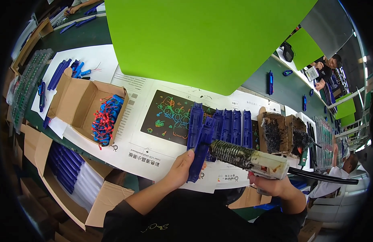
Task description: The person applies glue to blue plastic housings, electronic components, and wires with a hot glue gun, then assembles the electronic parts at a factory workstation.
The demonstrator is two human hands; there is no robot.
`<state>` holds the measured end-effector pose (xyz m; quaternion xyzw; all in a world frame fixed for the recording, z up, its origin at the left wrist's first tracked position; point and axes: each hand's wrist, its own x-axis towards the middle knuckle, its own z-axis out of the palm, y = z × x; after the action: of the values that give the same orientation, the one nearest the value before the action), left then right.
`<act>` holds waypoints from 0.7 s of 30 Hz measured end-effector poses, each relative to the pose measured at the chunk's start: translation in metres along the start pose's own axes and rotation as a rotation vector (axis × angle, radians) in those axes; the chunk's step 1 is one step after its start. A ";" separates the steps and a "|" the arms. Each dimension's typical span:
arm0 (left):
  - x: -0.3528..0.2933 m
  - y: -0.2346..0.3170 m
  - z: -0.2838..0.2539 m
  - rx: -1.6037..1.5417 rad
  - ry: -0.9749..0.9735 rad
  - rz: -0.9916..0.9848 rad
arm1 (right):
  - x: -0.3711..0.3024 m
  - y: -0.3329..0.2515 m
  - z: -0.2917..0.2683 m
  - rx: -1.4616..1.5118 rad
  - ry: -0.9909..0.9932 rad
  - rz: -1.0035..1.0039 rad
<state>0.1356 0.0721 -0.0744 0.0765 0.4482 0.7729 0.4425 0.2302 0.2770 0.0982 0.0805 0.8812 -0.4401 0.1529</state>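
Note:
My left hand [180,168] grips a long blue plastic housing half [201,155], tilted, with its hollow side partly visible. In my right hand [274,186] is a hot glue gun [257,160], grimy and off-white, with a spring-like coil around its front. Its nozzle meets or nearly meets the housing; the exact contact is hidden. A black glue stick [323,176] sticks out of the gun's rear. Just beyond the hands, several more blue housing halves [236,127] stand side by side on the printed sheet [154,151].
A tall green panel [206,36] rises beyond the work area. To the left, a cardboard box [79,105] holds blue battery packs [110,117] with red wires; a lower carton [104,201] contains blue housings. Blackened cardboard trays [275,135] lie right. Other people [329,66] work at right.

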 end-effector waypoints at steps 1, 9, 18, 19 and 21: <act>0.000 0.001 0.001 -0.010 -0.010 0.015 | 0.002 0.001 -0.002 -0.006 -0.003 -0.029; -0.001 0.010 0.004 0.005 -0.001 0.010 | 0.004 0.009 -0.005 0.011 0.048 -0.038; -0.002 0.010 0.004 0.005 -0.031 0.026 | 0.005 0.006 -0.005 0.097 0.100 0.131; -0.002 0.010 0.005 0.014 -0.036 0.028 | 0.006 0.007 -0.005 0.099 0.104 0.160; -0.001 0.009 0.006 0.028 -0.032 0.041 | 0.009 0.009 -0.007 0.102 0.112 0.188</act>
<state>0.1337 0.0733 -0.0643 0.1042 0.4500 0.7743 0.4325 0.2227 0.2883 0.0928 0.1947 0.8535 -0.4628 0.1396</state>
